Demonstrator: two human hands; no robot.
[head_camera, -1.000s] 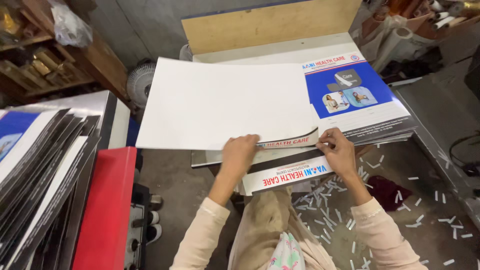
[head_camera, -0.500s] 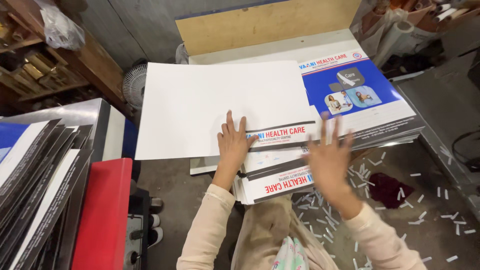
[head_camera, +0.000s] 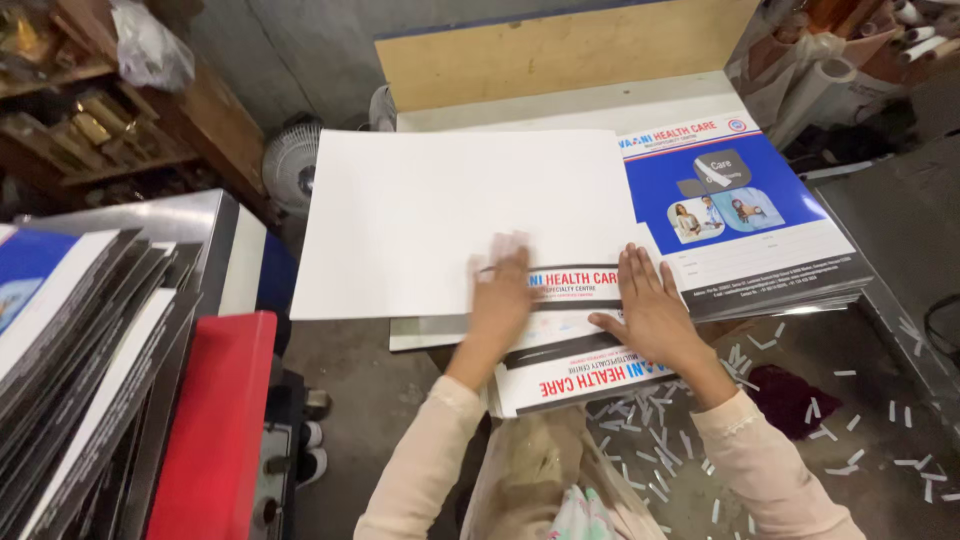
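- Head view: since half a second ago, the left hand (head_camera: 503, 296), blurred, has been slid lower on the white sheet (head_camera: 455, 215); nothing is gripped.
- The right hand (head_camera: 652, 312) is pressed flat, fingers spread, on the printed sheets (head_camera: 590, 372) at 6 o'clock of the blue stack (head_camera: 745, 225).
- Paper trimmings (head_camera: 850, 445) are scattered on the floor at 4 o'clock.

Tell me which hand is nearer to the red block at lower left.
Left. The left hand lies flat on the printed sheets on the side toward the red block; the right hand presses the same sheets farther to the right.
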